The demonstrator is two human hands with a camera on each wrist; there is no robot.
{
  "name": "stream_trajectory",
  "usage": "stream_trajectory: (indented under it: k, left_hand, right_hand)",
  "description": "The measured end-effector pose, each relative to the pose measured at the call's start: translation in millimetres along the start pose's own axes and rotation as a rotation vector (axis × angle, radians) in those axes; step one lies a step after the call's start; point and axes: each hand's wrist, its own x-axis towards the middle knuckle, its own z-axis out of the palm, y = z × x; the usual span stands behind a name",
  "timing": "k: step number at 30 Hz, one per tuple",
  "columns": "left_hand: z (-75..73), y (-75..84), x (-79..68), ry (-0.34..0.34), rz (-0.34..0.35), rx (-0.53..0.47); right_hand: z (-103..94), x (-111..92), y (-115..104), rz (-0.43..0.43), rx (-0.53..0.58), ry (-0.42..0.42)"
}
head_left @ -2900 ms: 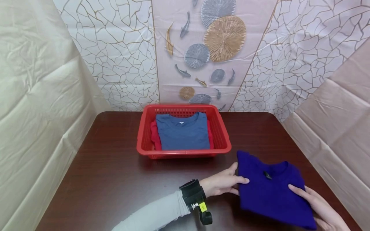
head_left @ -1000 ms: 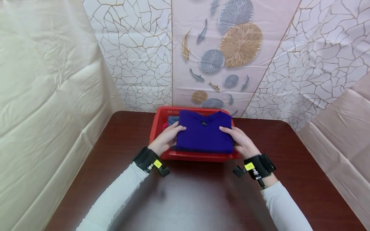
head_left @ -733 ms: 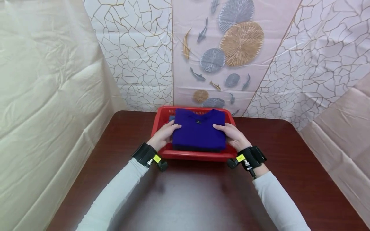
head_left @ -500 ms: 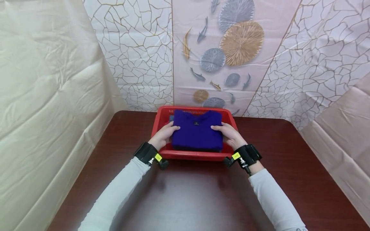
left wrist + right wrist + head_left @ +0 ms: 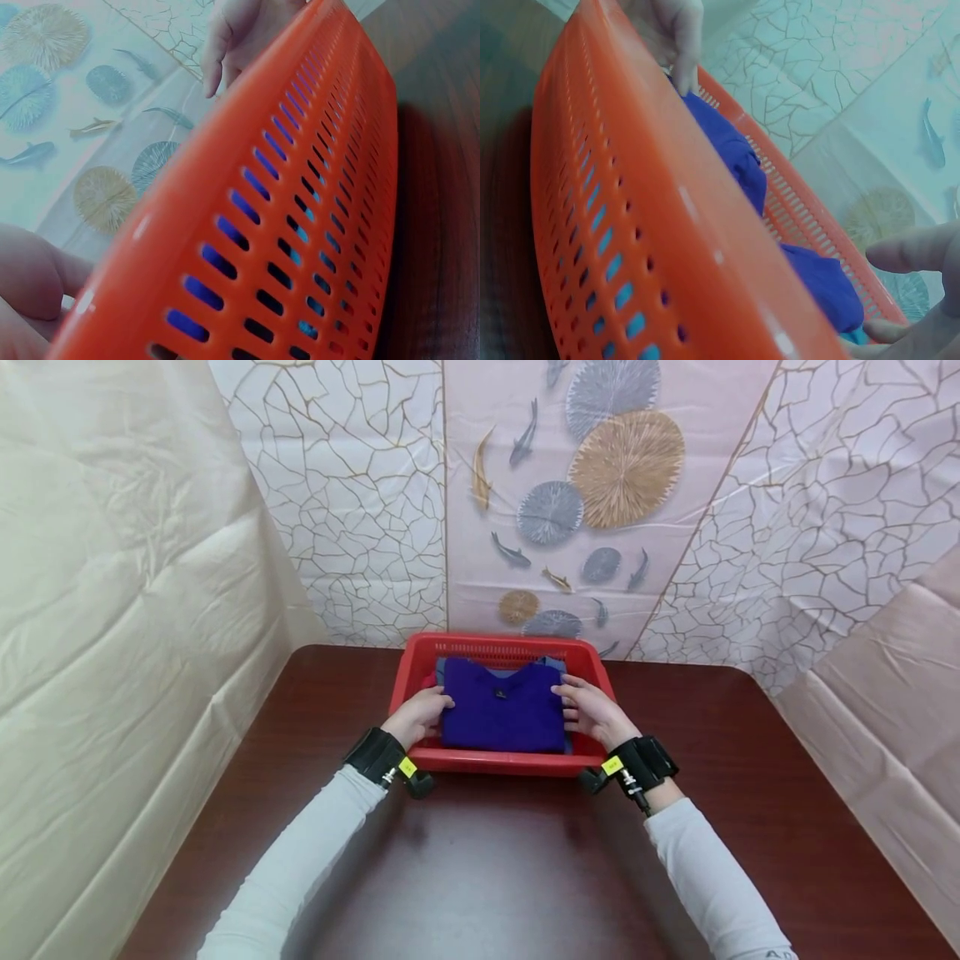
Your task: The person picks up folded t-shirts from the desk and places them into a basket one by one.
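Observation:
A folded purple-blue shirt (image 5: 502, 722) with a dark neck label lies in the red plastic basket (image 5: 510, 763), on top of a folded grey-blue shirt (image 5: 553, 664). My left hand (image 5: 422, 713) is at the purple shirt's left edge, thumb at its side, fingers straight. At the opposite edge my right hand (image 5: 597, 710) has its fingers spread. The right wrist view shows my right thumb (image 5: 907, 251) standing apart from the cloth. From the left wrist, the basket wall (image 5: 247, 217) hides most of the shirts, with purple and blue showing through its slots.
A bit of red cloth (image 5: 429, 681) shows at the basket's left, under the shirts. The basket stands at the back of the dark brown table (image 5: 487, 868), close to the patterned backdrop (image 5: 352, 527). Cream fabric (image 5: 135, 693) hangs along the left side.
Both hands carried the purple shirt from the table's right side to the basket and lowered it onto the other shirts. In the last half second the fingers loosened and the shirt settled lower.

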Motion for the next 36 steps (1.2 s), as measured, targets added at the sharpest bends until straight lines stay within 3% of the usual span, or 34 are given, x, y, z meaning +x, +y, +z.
stream_trajectory:
  k: [3,6,8,10,12,14,16,18,20,22,28,33,36]
  left_hand:
    - [-2.9,2.7,-2.4,-0.001,0.005,0.013]
    - [-7.5,5.7,-5.3,0.009,0.027,0.009]
    - [-9.5,7.7,-9.3,0.029,0.059,0.014]
    - [-9.4,8.8,-13.8,0.049,0.104,0.053]
    - [-7.1,8.8,-18.6,0.073,0.187,0.170]
    - [-3.8,7.5,-22.8,0.079,0.291,0.363]
    - [-1.1,4.4,-23.7,0.069,0.384,0.635]
    - [0.4,0.8,-23.6,0.029,0.449,0.916]
    - [2.2,-3.8,-21.8,-0.037,0.461,1.109]
    - [3.3,-8.1,-20.6,-0.107,0.433,1.208]
    - [1.8,-13.7,-17.7,-0.197,0.359,1.215]
    - [0.2,-10.6,-16.4,-0.177,0.377,1.205]
    - [0.8,-10.2,-23.1,-0.077,0.439,1.187]
  right_hand:
    - [-3.5,-2.5,-0.1,-0.024,-0.044,0.025]
    - [-3.5,-7.5,0.5,-0.097,-0.168,0.033]
    - [-0.7,-11.2,2.0,-0.183,-0.307,0.045]
    - [3.8,-16.0,4.3,-0.293,-0.518,0.053]
    - [8.1,-20.2,7.2,-0.416,-0.753,0.037]
    - [11.8,-24.2,10.0,-0.526,-0.960,-0.008]
    - [15.1,-25.7,13.2,-0.580,-1.094,-0.084]
    - [17.9,-25.0,16.0,-0.582,-1.181,-0.142]
    - [19.4,-23.8,18.1,-0.544,-1.238,-0.166]
    - [20.2,-22.7,19.6,-0.514,-1.276,-0.173]
    - [21.0,-21.0,22.8,-0.475,-1.290,-0.186]
    - [21.3,-20.0,21.8,-0.475,-1.249,-0.117]
    - [25.8,-25.8,23.7,-0.536,-1.185,0.020]
